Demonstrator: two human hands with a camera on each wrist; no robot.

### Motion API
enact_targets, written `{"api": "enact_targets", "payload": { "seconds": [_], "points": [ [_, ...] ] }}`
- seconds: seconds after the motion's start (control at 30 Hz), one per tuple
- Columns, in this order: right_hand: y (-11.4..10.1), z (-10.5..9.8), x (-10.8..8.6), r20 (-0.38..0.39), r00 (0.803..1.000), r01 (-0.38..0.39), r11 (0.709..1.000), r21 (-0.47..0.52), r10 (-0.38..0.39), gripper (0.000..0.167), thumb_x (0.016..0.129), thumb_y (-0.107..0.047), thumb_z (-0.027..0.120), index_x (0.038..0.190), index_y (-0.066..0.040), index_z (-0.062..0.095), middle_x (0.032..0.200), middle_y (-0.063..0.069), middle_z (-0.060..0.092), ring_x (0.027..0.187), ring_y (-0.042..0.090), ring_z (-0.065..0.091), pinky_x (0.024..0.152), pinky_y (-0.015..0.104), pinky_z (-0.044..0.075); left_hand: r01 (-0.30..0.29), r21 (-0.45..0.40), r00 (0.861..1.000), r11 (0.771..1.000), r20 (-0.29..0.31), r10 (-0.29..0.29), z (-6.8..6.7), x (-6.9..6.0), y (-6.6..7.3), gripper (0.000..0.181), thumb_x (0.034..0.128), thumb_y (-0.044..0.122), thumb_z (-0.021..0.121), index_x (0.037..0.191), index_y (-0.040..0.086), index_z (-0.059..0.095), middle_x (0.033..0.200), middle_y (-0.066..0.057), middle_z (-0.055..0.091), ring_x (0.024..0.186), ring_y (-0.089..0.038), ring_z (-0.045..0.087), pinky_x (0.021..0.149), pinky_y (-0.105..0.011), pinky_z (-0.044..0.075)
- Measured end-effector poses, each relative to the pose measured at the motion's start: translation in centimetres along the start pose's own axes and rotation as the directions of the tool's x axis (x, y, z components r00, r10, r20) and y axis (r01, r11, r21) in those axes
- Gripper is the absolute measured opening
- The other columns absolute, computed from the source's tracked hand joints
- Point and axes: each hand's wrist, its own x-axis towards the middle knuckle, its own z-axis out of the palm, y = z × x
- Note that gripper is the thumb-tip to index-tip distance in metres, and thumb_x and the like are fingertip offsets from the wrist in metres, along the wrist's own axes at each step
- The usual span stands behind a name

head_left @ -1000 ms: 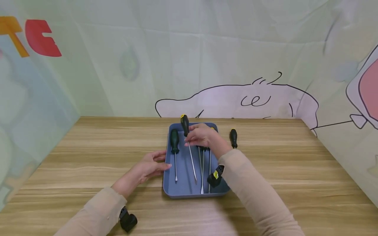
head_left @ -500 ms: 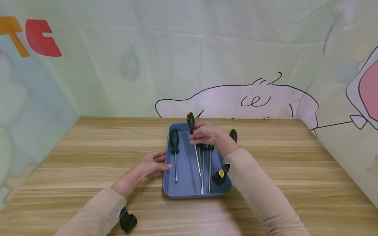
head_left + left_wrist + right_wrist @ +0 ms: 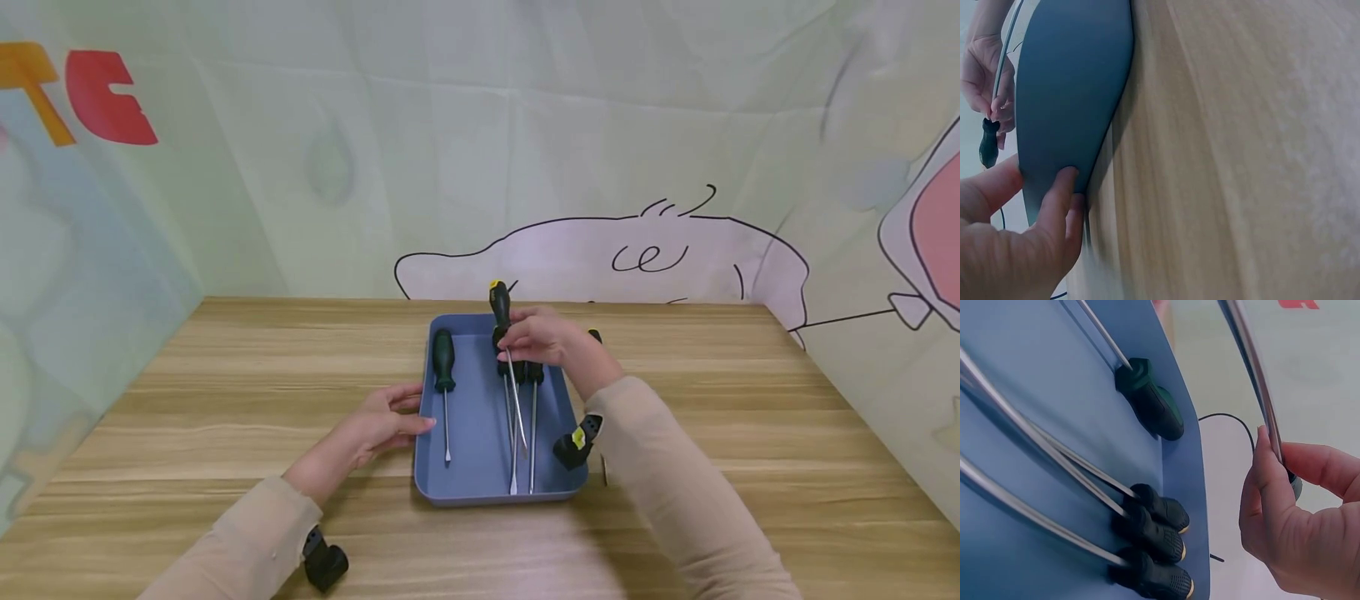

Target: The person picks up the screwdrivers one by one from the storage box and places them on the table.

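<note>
Right hand (image 3: 538, 337) pinches a yellow-capped screwdriver (image 3: 500, 307) above a blue tray (image 3: 477, 425) already holding four others (image 3: 443, 358); left hand (image 3: 386, 421) pinches its left wall; one last screwdriver (image 3: 596, 335) lies outside, right.

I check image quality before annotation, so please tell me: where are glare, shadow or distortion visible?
Head view: pale glare and soft shadow on the near table; left wrist: the tray looks bowed; right wrist: black-handled screwdrivers show curved shafts, probably lens distortion.

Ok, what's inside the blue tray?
One green-handled screwdriver and three black-handled screwdrivers. In the head view, the right hand and its held screwdriver partly cover those three.
</note>
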Motion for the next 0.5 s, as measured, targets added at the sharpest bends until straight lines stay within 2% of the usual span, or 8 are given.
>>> {"api": "enact_targets", "payload": {
  "seconds": [0.23, 0.5],
  "points": [
    [-0.1, -0.8, -0.4, 0.001, 1.000, 0.008, 1.000, 0.022, -0.008, 0.066, 0.085, 0.019, 0.039, 0.145, 0.002, 0.019, 0.143, 0.031, 0.027, 0.071, 0.018, 0.057, 0.059, 0.024, 0.055, 0.003, 0.000, 1.000, 1.000, -0.005, -0.003, 0.1, 0.0, 0.0, 0.067, 0.0831, -0.007, 0.064, 0.141, -0.006, 0.030, 0.138, -0.030, 0.036, 0.093, -0.019, 0.059, 0.087, -0.039, 0.052],
    [-0.1, -1.4, -0.6, -0.001, 1.000, 0.016, 0.999, 0.032, -0.016, 0.067, 0.086, 0.018, 0.038, 0.146, 0.002, 0.014, 0.137, 0.029, 0.029, 0.070, 0.018, 0.055, 0.061, 0.024, 0.055, 0.009, 0.001, 1.000, 1.000, -0.008, -0.009, 0.1, 0.0, 0.1, 0.066, 0.0835, -0.006, 0.063, 0.141, -0.006, 0.030, 0.139, -0.029, 0.036, 0.094, -0.019, 0.059, 0.086, -0.039, 0.052]
  ]
}}
